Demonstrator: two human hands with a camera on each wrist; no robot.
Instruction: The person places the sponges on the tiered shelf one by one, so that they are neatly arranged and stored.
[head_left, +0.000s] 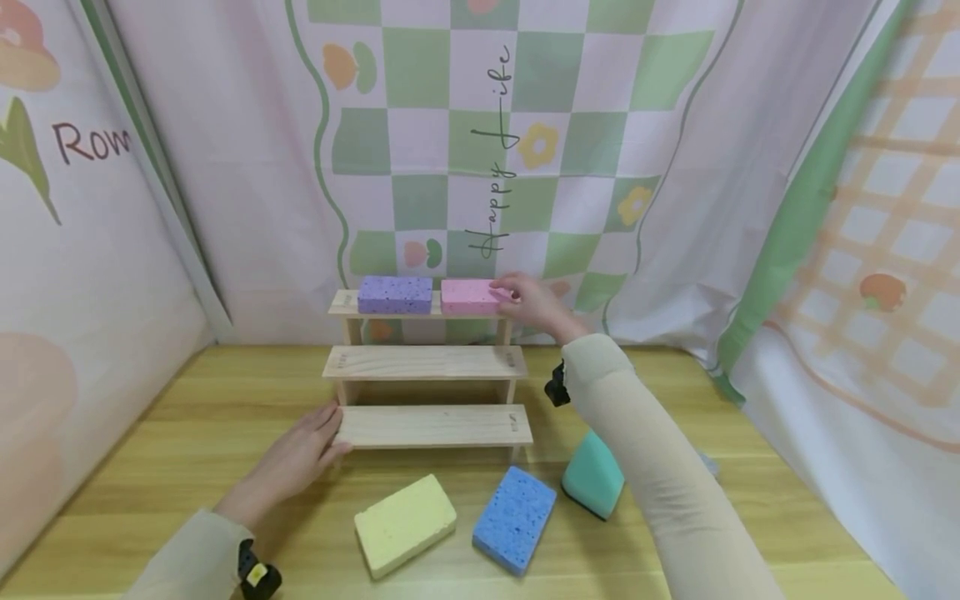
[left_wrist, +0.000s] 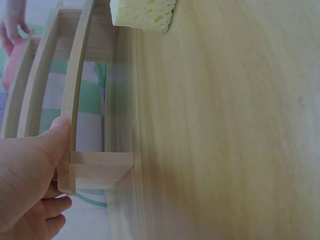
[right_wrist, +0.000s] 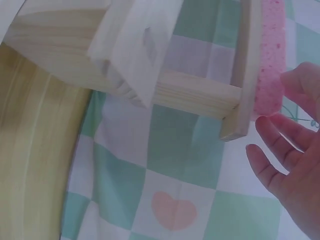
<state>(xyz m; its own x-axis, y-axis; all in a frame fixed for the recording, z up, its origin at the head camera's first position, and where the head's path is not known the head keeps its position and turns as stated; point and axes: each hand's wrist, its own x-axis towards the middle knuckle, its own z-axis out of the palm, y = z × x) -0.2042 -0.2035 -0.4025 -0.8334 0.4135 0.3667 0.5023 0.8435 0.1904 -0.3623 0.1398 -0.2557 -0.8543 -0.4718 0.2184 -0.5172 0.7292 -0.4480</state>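
Observation:
A three-step wooden shelf (head_left: 431, 426) stands on the table, and my left hand (head_left: 296, 454) grips the left end of its lowest step. The left wrist view shows that thumb on the board's upper face and the other fingers curled beneath. On the top step lie a purple sponge (head_left: 395, 294) and, to its right with a narrow gap, a pink sponge (head_left: 467, 297). My right hand (head_left: 536, 302) holds the pink sponge by its right end, thumb and index fingertip at that end in the right wrist view (right_wrist: 297, 135).
In front of the shelf, a yellow sponge (head_left: 406, 525) and a blue sponge (head_left: 514, 518) lie on the wood-grain table (head_left: 262, 379). A teal wedge-shaped sponge (head_left: 594, 479) is partly behind the right sleeve (head_left: 667, 467). Patterned curtain (head_left: 420, 142) hangs close behind the shelf.

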